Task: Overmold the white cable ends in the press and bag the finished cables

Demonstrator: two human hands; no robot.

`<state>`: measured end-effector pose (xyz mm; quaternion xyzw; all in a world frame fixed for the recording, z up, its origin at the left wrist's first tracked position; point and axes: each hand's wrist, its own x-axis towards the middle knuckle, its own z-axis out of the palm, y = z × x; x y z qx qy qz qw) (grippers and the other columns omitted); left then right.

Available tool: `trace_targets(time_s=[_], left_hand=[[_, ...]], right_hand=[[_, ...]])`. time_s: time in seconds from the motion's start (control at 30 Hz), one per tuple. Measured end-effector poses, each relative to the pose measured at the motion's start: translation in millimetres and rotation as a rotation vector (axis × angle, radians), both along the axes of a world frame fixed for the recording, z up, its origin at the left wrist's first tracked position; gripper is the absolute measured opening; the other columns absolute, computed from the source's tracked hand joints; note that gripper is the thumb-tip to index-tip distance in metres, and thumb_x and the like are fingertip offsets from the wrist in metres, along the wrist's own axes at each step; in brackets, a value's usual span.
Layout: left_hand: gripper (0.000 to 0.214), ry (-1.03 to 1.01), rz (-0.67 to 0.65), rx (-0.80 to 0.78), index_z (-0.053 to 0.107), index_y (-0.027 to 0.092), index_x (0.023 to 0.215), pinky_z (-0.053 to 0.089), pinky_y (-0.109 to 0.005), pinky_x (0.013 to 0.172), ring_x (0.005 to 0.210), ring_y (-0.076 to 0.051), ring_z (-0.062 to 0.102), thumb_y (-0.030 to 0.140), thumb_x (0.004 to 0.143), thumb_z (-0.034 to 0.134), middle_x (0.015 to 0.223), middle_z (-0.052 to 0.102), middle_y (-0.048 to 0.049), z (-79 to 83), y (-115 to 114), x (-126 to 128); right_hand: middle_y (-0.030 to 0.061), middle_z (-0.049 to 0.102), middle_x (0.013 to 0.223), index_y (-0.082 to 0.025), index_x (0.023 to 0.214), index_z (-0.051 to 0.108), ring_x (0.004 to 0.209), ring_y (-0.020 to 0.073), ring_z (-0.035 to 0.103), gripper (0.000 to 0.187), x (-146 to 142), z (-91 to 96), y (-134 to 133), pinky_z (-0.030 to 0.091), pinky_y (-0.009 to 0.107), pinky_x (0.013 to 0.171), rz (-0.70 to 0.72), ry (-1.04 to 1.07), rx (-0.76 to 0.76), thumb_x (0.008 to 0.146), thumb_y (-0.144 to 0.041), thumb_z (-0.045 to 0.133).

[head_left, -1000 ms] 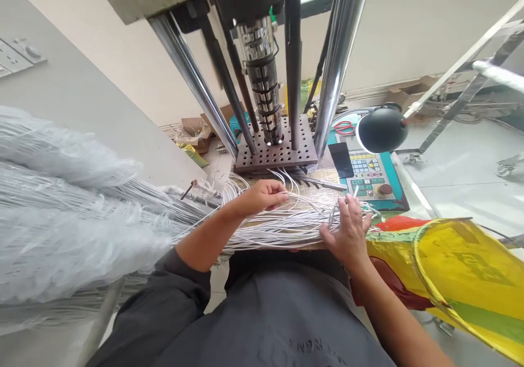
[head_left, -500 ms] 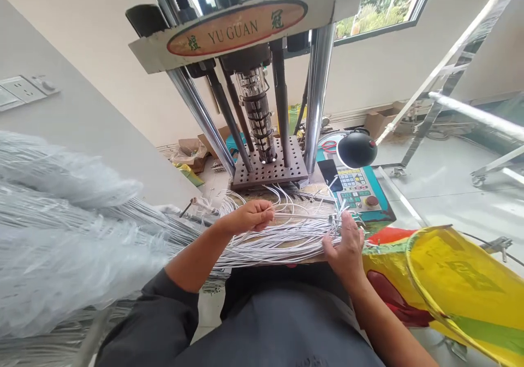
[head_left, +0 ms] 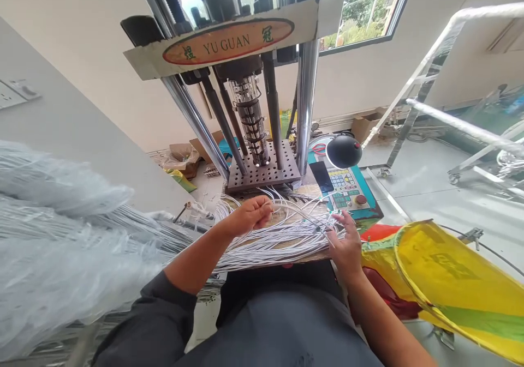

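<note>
My left hand (head_left: 250, 215) is closed in a pinch on a few thin white wires, which arch rightward from its fingers. Below it, a spread of white wires (head_left: 274, 247) lies lengthwise over a wooden work surface. At the right end of the wires is my right hand (head_left: 347, 244), thumb and fingers apart around the loose tips. Whether it touches any single wire is hard to make out. Just beyond both hands stands a press with a perforated metal plate (head_left: 282, 177) and a segmented shiny column (head_left: 252, 119) over it.
A teal control panel (head_left: 360, 184) with keys and a red knob sits right of the press, a black lamp head (head_left: 344, 151) above it. A yellow bag (head_left: 462, 280) hangs at right. Plastic-wrapped wire bundles (head_left: 61, 236) fill the left. A white-wrapped frame (head_left: 413, 78) stands behind.
The wires from my left hand now bow upward instead of running straight. My right hand has turned slightly, with its fingers more spread. The view has shifted a little.
</note>
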<state>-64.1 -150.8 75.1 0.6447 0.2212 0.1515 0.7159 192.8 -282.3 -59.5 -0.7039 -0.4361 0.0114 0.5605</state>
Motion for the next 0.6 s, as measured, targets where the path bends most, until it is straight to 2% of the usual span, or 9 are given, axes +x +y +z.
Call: trace_targets(time_s=[0.1, 0.17, 0.27, 0.4, 0.43, 0.53, 0.6], left_hand=[[0.037, -0.021, 0.040, -0.003, 0.053, 0.016, 0.090, 0.033, -0.018, 0.045, 0.046, -0.006, 0.044, 0.050, 0.090, 0.066, 0.060, 0.052, 0.0047, 6.3, -1.9, 3.7], [0.036, -0.046, 0.030, -0.048, 0.055, 0.015, 0.094, 0.033, -0.019, 0.045, 0.046, -0.006, 0.043, 0.047, 0.088, 0.069, 0.060, 0.050, 0.0053, 15.6, -0.3, 5.9], [0.035, -0.028, -0.011, -0.082, 0.060, 0.012, 0.095, 0.027, -0.017, 0.043, 0.044, -0.004, 0.036, 0.043, 0.087, 0.072, 0.057, 0.042, 0.0075, 34.2, 4.3, 11.4], [0.034, 0.003, -0.046, -0.019, 0.061, 0.012, 0.093, 0.033, -0.019, 0.045, 0.045, -0.006, 0.043, 0.045, 0.088, 0.070, 0.057, 0.047, 0.0058, 49.8, 5.7, 20.1], [0.034, 0.024, -0.079, 0.004, 0.061, 0.013, 0.094, 0.035, -0.019, 0.045, 0.045, -0.006, 0.045, 0.046, 0.088, 0.070, 0.059, 0.050, 0.0049, 49.8, 4.7, 21.6], [0.036, 0.138, -0.161, 0.079, 0.061, 0.013, 0.092, 0.033, -0.018, 0.043, 0.045, -0.006, 0.043, 0.048, 0.088, 0.068, 0.059, 0.051, 0.0041, 42.4, 0.6, 23.3], [0.036, 0.179, -0.108, 0.103, 0.058, 0.013, 0.084, 0.030, -0.017, 0.043, 0.045, -0.004, 0.039, 0.048, 0.089, 0.068, 0.058, 0.049, 0.0048, 35.8, -2.5, 22.4]], right_hand=[[0.0156, 0.055, 0.142, -0.021, 0.140, 0.053, 0.134, 0.0323, 0.050, 0.057, 4.0, 3.1, -8.8, 0.039, 0.057, 0.112, -0.053, -0.097, 0.107, 0.085, -0.029, 0.065], [0.0147, 0.059, 0.137, -0.022, 0.140, 0.054, 0.128, 0.0312, 0.055, 0.055, 7.2, 6.3, -14.2, 0.045, 0.055, 0.108, -0.038, -0.111, 0.150, 0.086, -0.025, 0.064], [0.0105, 0.069, 0.119, -0.025, 0.138, 0.056, 0.112, 0.0274, 0.065, 0.049, 6.6, 13.6, -9.2, 0.051, 0.051, 0.100, 0.152, -0.154, 0.122, 0.089, -0.023, 0.061], [0.0149, 0.060, 0.139, -0.023, 0.150, 0.042, 0.120, 0.0284, 0.062, 0.068, -7.6, 23.2, 27.5, 0.049, 0.048, 0.104, 0.440, -0.222, 0.017, 0.087, -0.030, 0.066], [0.0156, 0.061, 0.139, -0.021, 0.148, 0.044, 0.119, 0.0289, 0.063, 0.066, -11.4, 24.4, 38.4, 0.050, 0.047, 0.102, 0.482, -0.252, -0.031, 0.087, -0.032, 0.066], [0.0109, 0.076, 0.109, -0.022, 0.120, 0.070, 0.099, 0.0268, 0.071, 0.031, -16.3, 25.7, 63.6, 0.052, 0.040, 0.088, 0.540, -0.422, -0.237, 0.094, -0.028, 0.053], [0.0082, 0.078, 0.090, -0.024, 0.105, 0.076, 0.085, 0.0239, 0.071, 0.031, -13.1, 27.9, 72.8, 0.050, 0.036, 0.079, 0.533, -0.558, -0.330, 0.097, -0.025, 0.046]])
